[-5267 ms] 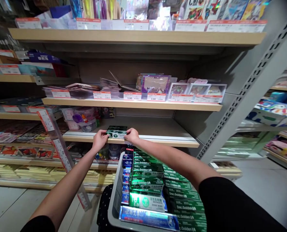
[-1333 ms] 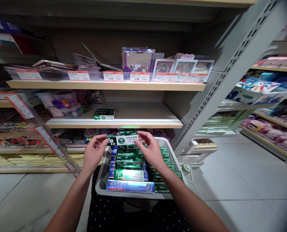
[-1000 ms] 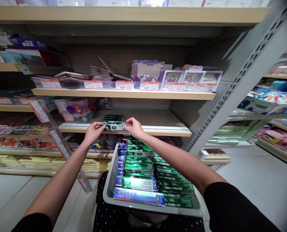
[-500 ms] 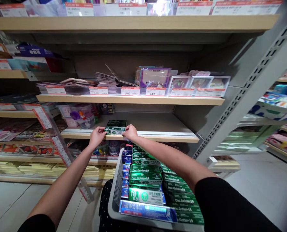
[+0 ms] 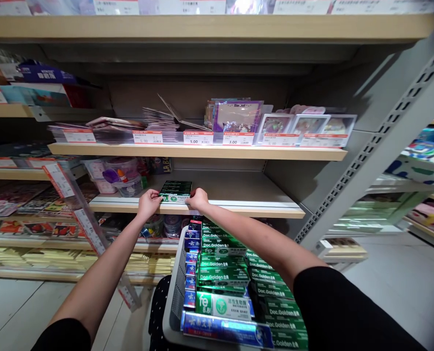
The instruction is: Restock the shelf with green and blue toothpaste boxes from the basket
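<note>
On the lower shelf, a short row of green-and-white toothpaste boxes (image 5: 176, 187) lies front to back near the left side. My left hand (image 5: 149, 203) pinches the left end of the front toothpaste box (image 5: 175, 198), at the shelf's front edge. The right end of that same box is between the fingers of my right hand (image 5: 198, 200). Below my right forearm stands a grey basket (image 5: 172, 312), packed with green Doc.Golden toothpaste boxes (image 5: 222, 275) and blue toothpaste boxes (image 5: 226, 331). My right arm hides part of its contents.
Clear plastic tubs (image 5: 125, 178) stand left of the row on the lower shelf (image 5: 235, 187). Just above, a shelf edge (image 5: 202, 151) carries cards and price tags. A slanted price-tag strip (image 5: 76, 204) hangs at left; a slotted metal post (image 5: 370, 141) rises at right.
My view has shifted slightly, with the basket appearing a little lower. Both hands stay at the ends of the front toothpaste box, which has hardly moved.
</note>
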The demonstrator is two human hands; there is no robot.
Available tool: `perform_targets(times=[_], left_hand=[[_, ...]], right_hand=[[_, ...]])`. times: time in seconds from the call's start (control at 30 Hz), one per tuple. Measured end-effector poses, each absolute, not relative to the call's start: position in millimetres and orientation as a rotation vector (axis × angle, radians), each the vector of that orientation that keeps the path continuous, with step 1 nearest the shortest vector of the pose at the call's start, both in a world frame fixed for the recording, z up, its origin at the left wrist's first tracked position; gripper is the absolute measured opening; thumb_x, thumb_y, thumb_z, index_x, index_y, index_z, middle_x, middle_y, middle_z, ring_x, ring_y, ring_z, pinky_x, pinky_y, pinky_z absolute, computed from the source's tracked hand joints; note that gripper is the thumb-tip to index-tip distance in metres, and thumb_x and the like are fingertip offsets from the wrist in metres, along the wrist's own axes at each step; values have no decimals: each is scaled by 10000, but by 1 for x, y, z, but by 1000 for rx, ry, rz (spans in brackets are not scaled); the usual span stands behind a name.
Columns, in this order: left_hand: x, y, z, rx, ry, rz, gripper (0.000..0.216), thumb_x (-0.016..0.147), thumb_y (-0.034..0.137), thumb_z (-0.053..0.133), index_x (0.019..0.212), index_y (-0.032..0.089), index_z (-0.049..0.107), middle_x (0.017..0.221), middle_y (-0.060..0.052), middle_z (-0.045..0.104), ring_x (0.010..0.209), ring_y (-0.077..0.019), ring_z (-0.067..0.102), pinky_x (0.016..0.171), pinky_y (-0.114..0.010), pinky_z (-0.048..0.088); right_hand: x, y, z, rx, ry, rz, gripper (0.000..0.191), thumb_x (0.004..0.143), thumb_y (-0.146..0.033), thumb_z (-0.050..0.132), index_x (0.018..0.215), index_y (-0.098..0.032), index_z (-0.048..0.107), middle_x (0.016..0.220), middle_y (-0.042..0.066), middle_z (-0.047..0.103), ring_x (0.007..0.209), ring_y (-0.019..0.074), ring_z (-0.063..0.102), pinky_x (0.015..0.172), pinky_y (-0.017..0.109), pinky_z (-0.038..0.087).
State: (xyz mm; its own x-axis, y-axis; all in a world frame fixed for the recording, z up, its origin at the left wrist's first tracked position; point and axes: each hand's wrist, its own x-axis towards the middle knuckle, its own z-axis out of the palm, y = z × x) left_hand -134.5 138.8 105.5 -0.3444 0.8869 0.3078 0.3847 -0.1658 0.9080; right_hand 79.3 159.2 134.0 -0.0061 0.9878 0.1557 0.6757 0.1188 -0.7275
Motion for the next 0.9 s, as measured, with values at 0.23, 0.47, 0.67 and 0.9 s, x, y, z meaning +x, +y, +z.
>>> perform_targets(times=[0.23, 0.47, 0.67, 0.9], left_hand=[[-128, 142, 115, 1499, 1818, 1501, 189, 602, 224, 731, 713, 193, 581, 803, -78, 718, 870, -264, 676, 815, -350, 501], [-126, 144, 109, 1455, 1724, 1539, 224, 624, 213, 726, 794, 179, 584, 890, -96, 718, 925, -251, 676, 853, -351, 513], [-129, 146, 104, 1404, 1556, 1599, 386, 647, 201, 732, 986, 160, 554, 1061, -122, 686, 1039, -228, 653, 947, -372, 498], [-111, 98, 101, 1433, 1445, 1893, 360, 758, 318, 669, 1063, 155, 570, 1158, -134, 637, 1115, -215, 609, 985, -352, 483]], right_hand=[[81, 170, 135, -1623, -1739, 652, 171, 631, -181, 785, 715, -184, 635, 823, 94, 690, 852, 256, 666, 741, 321, 516], [80, 170, 132, -1591, -1667, 676, 200, 619, -172, 794, 727, -185, 626, 830, 79, 681, 883, 251, 669, 788, 335, 516], [87, 162, 142, -1519, -1581, 876, 300, 580, -210, 834, 724, -180, 573, 816, 73, 665, 818, 247, 664, 759, 382, 543], [146, 124, 176, -1123, -1372, 1043, 365, 618, -186, 808, 895, -179, 571, 932, 68, 687, 899, 188, 669, 835, 363, 559]])
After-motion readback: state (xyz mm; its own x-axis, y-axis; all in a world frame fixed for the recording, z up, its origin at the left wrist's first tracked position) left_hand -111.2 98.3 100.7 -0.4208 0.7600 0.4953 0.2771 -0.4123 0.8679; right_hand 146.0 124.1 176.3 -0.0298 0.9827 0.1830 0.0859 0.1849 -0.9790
